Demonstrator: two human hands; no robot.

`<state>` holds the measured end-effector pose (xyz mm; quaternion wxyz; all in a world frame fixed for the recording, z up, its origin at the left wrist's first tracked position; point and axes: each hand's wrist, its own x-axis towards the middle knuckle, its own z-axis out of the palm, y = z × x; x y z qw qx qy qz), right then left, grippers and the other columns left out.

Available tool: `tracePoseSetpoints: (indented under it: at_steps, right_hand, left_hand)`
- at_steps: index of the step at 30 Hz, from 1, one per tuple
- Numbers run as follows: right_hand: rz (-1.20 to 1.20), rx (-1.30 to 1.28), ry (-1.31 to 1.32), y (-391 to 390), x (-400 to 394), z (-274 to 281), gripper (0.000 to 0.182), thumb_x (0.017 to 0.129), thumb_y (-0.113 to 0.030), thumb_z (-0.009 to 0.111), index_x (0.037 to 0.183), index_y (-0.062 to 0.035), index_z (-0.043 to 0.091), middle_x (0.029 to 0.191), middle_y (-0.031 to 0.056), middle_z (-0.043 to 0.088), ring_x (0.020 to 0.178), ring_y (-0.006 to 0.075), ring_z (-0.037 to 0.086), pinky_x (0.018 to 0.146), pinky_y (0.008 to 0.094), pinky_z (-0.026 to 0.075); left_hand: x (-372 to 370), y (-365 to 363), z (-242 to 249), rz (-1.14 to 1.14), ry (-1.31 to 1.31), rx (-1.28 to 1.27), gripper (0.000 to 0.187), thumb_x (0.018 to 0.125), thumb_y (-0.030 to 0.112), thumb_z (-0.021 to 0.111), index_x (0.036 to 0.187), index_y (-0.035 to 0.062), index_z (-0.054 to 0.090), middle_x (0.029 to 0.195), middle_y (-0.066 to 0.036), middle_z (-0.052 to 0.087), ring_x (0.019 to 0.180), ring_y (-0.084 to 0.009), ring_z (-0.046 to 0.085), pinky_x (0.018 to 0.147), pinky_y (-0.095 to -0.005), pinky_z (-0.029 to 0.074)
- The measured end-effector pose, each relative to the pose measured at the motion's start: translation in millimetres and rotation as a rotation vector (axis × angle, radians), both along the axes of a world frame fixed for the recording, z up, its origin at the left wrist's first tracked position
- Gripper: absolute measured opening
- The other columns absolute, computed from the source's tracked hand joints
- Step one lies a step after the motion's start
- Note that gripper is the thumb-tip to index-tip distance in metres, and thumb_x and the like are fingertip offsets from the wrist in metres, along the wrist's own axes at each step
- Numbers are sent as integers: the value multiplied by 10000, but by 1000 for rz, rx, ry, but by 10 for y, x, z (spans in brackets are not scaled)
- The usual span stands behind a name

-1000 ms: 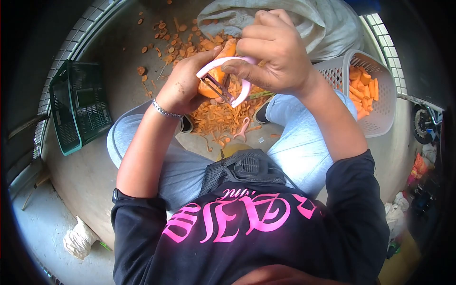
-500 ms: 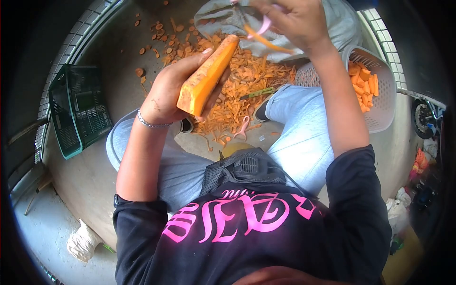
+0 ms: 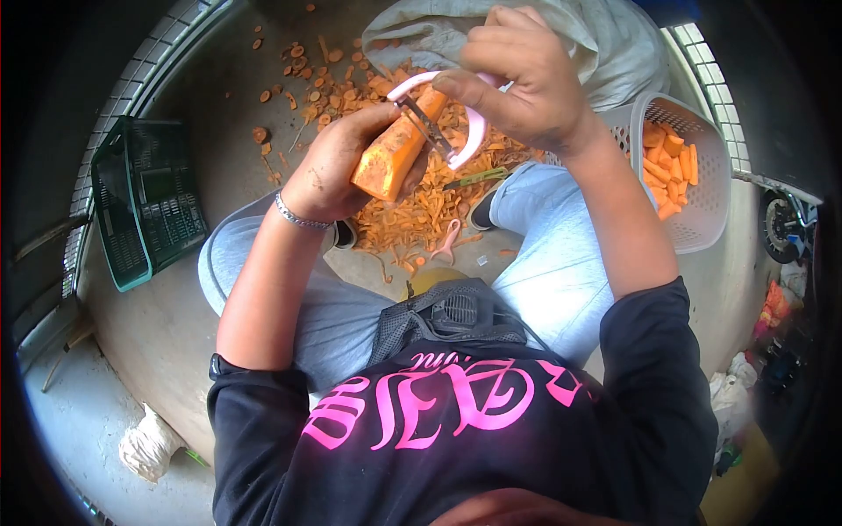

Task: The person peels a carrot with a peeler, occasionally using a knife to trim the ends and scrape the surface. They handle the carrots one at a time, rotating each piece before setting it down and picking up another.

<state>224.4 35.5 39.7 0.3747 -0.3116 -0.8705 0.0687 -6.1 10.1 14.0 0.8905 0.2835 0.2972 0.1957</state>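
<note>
Both hands busy, upper centre of frame: left hand (image 3: 338,171) clamps the carrot (image 3: 395,149) at its lower end, right hand (image 3: 522,83) grips the peeler (image 3: 443,123), blade on carrot. Carrot looks stiff, light, probably slick once peeled; hold the thick cut end, fingers clear of blade path.

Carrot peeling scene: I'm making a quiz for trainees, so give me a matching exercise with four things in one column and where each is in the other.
Things:
1. carrot
2. peeler
3. white basket
4. green crate

Places:
A. floor, at the picture's left
B. in the left hand
C. in the right hand
D. beside the right leg, holding peeled carrots

Pairs: 1-B, 2-C, 3-D, 4-A
</note>
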Motion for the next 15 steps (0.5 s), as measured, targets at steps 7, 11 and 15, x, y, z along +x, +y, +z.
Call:
tracePoseSetpoints:
  at_steps: [7,11,15]
  right_hand:
    - [-88,18,-11,94,194,-20,336,805,-307,703,601,-92,544,553,53,454,545,251,404,566,365,303]
    - [-193,88,-47,116,226,36,367,810,-278,704,576,-82,501,545,59,449,540,257,408,561,369,304]
    - [-299,-4,5,115,270,98,419,829,-280,695,560,-65,456,527,74,434,523,262,393,559,371,306]
  left_hand:
    - [108,-50,289,45,162,-101,463,1019,403,286,862,3,458,518,-51,453,348,-135,436,341,-231,367]
    - [-97,18,38,-109,-212,-105,446,1015,387,358,1047,-18,540,756,-88,576,499,-147,527,457,-265,448]
    - [-108,77,6,-216,-403,8,455,1016,425,314,964,18,511,686,-88,559,466,-150,510,426,-251,417]
